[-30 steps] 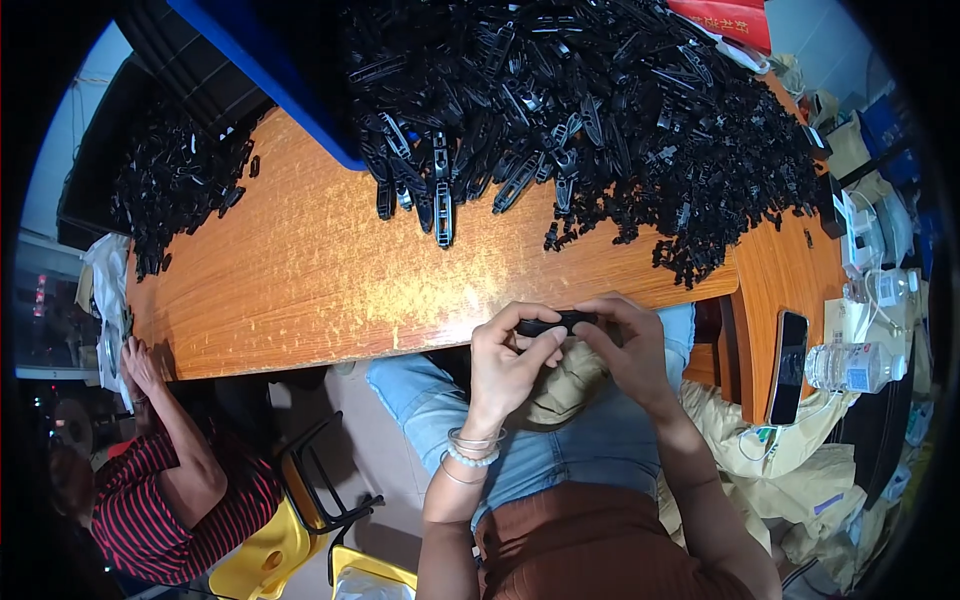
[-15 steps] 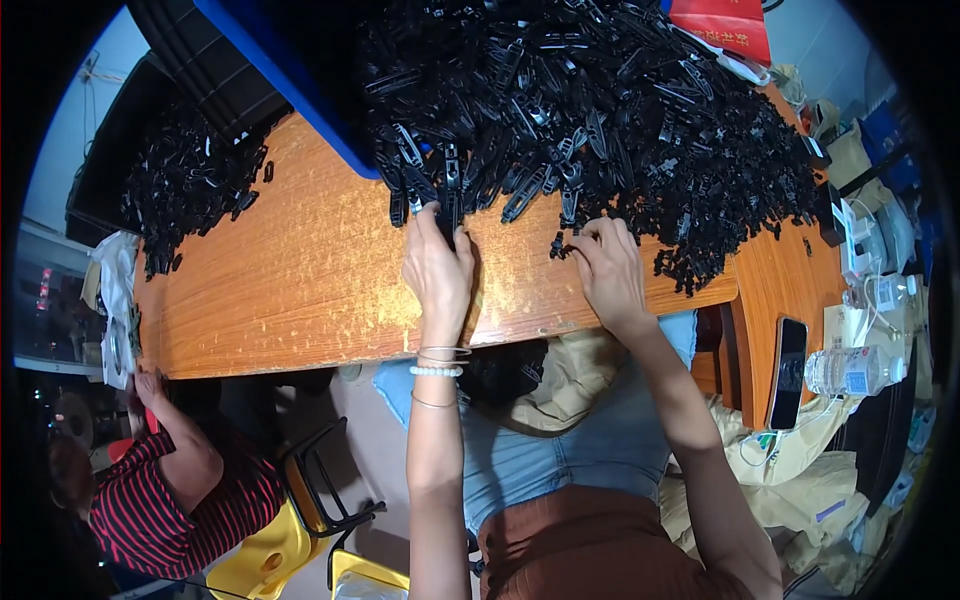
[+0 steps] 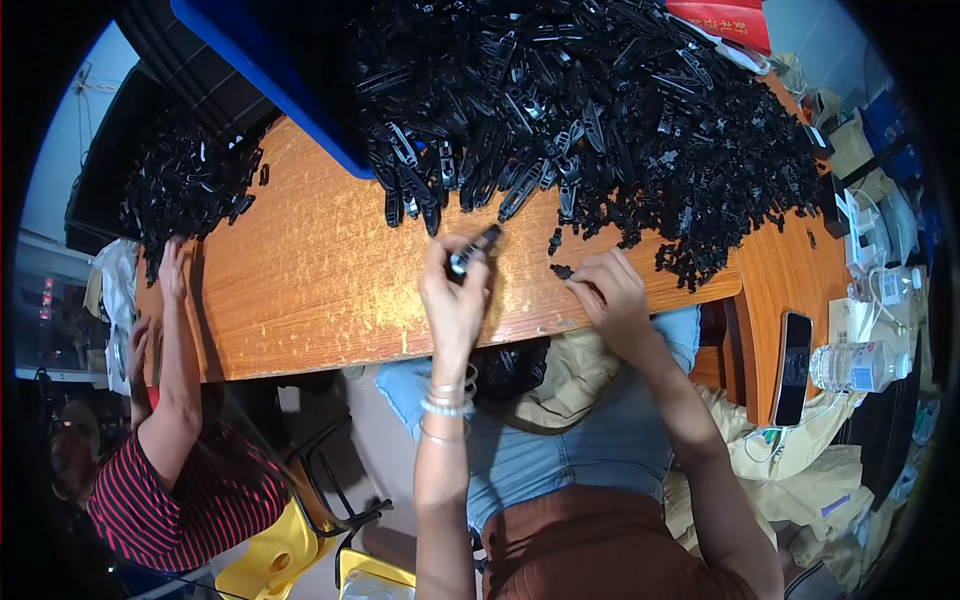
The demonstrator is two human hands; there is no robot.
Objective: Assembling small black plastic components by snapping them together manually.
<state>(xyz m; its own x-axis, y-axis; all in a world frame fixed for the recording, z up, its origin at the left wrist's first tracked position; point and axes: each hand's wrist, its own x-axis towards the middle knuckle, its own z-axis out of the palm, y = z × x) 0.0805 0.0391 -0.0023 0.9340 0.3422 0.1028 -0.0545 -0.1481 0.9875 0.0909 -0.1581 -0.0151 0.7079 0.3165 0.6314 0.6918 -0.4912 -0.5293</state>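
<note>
My left hand (image 3: 452,308) is closed around a long black plastic part (image 3: 474,250), which slants up to the right above the wooden table (image 3: 300,270). Between the thumb and fingers of my right hand (image 3: 615,302) is a small black plastic part (image 3: 562,271), its tip pointing left toward the other one. The two parts are apart. Beyond my hands lies a heap of long black plastic parts (image 3: 510,80), some with open slots. To its right spreads a heap of smaller black pieces (image 3: 700,215). One small loose piece (image 3: 555,241) lies just beyond my right hand.
A blue bin (image 3: 275,85) leans over the far left of the table. Another black heap (image 3: 185,185) lies at the left, where a co-worker's hand (image 3: 172,270) reaches. On the right are a phone (image 3: 793,365), a plastic bottle (image 3: 850,367) and cables.
My left hand has drawn back from the heap with the long part. My right hand has come slightly nearer, holding the small part. The co-worker's arm has reached to the left heap.
</note>
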